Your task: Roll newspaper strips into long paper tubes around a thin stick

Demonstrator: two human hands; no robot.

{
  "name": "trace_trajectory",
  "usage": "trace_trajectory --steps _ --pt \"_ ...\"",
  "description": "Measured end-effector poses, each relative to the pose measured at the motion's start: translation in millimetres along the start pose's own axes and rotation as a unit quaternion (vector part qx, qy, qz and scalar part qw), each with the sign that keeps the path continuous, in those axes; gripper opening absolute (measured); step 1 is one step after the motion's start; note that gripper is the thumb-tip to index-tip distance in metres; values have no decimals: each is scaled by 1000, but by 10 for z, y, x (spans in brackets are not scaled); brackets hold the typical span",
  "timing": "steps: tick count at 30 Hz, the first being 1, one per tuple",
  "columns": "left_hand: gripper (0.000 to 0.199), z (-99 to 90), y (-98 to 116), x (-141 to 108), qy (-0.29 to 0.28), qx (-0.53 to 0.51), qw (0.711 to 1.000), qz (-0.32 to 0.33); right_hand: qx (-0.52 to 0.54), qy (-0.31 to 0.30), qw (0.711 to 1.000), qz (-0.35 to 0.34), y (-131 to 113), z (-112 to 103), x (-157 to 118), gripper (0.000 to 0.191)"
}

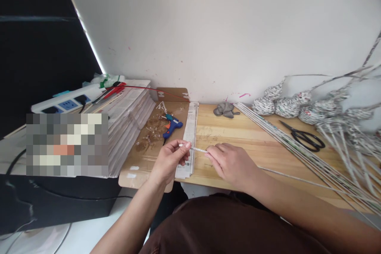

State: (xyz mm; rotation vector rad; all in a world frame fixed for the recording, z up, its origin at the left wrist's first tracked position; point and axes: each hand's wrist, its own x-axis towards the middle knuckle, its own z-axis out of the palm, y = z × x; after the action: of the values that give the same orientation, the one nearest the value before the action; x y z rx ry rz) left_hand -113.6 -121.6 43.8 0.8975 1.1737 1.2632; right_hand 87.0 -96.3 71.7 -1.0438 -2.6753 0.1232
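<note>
We observe a thin paper tube (199,149) above the front of the table (226,135), its long axis running left to right, the right end slightly nearer the body. The left hand (172,156) pinches its left end between thumb and fingers; the right hand (233,164) closes around it farther along. We note a blue glue gun (174,125) beyond the left hand.
</note>
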Motion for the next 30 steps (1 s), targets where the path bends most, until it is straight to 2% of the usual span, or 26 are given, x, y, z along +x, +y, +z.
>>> trace_trajectory --steps 2,4,7,9,13,15,17,18,21,23,25,27,30 --pt "25 16 5 13 -4 22 1000 17 27 -3 1000 -1 1 -12 -7 32" --pt "22 3 4 21 -7 38 999 32 97 -12 995 13 5 -44 -13 31" --pt "22 -41 12 14 -18 59 997 49 236 -49 969 61 32 -78 -15 30" --pt "21 -70 29 2 -39 69 995 54 336 -110 929 105 67 -74 -9 33" --pt "19 -103 53 -14 -73 72 993 57 504 -243 813 161 141 -38 17 39" --pt "21 -101 42 -16 -75 50 995 41 529 -258 791 164 152 -31 23 41" --pt "23 -89 17 -15 -76 25 997 20 512 -244 808 158 141 -32 16 42" --pt "24 -80 3 -14 -76 16 997 12 485 -223 832 149 129 -33 9 41" --pt "23 -54 -28 -11 -68 6 998 5 339 -120 929 87 83 -22 -17 33" --pt "22 -41 -33 -10 -59 11 998 8 231 -64 970 38 56 -3 -26 27" --pt "21 -36 -26 -9 -52 21 998 15 164 -50 985 12 38 13 -27 26" --pt "21 -37 -15 -9 -47 29 998 22 153 -52 987 7 30 16 -23 28" --pt "21 -43 -1 -13 -49 31 998 30 246 -63 967 33 43 -2 -17 33"
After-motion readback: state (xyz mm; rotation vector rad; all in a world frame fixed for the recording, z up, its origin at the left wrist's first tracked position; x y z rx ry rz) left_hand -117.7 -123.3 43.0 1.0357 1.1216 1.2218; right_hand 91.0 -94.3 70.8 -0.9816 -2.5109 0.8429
